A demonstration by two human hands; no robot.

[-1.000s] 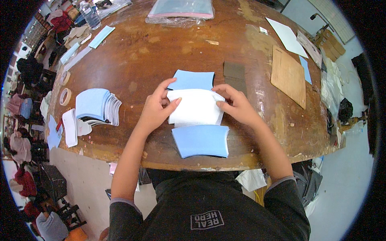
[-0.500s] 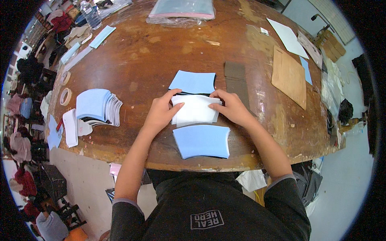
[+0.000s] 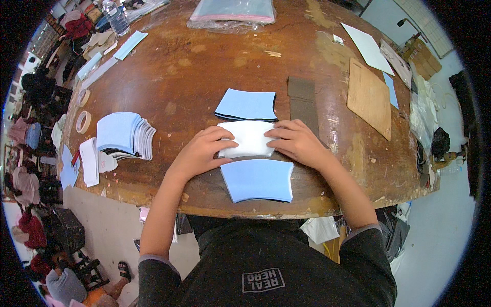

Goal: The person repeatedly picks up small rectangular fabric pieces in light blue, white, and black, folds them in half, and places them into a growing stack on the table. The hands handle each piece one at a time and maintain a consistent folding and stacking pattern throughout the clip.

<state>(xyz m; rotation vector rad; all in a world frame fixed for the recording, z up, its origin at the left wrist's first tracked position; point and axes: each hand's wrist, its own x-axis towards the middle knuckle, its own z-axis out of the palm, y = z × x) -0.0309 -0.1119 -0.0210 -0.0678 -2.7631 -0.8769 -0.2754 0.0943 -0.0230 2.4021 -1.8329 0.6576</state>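
Observation:
In front of me a small stack of white curved fabric pieces (image 3: 250, 138) lies on the table. My left hand (image 3: 202, 151) rests over its left edge, fingers flat on top and spread from the thumb, which reaches toward the near blue stack. On the other side, my right hand (image 3: 299, 143) lays its outstretched fingers on the stack's right edge. Just beyond is a stack of light blue curved pieces (image 3: 246, 104) with dark layers under it. Closer to my body sits another light blue curved stack (image 3: 257, 180). My right thumb is mostly hidden.
A fanned pile of blue and white pieces (image 3: 120, 133) stands left, beside white templates (image 3: 90, 162) and tape rolls (image 3: 83, 123). Brown strips (image 3: 302, 100) and a wooden board (image 3: 368, 100) lie right. Plastic bags (image 3: 232, 13) and a water bottle (image 3: 115, 19) are at the far side.
Both hands have shifted from pinching the white pieces' upper corners to lying over their sides. The white pieces now lie flatter and more evenly stacked.

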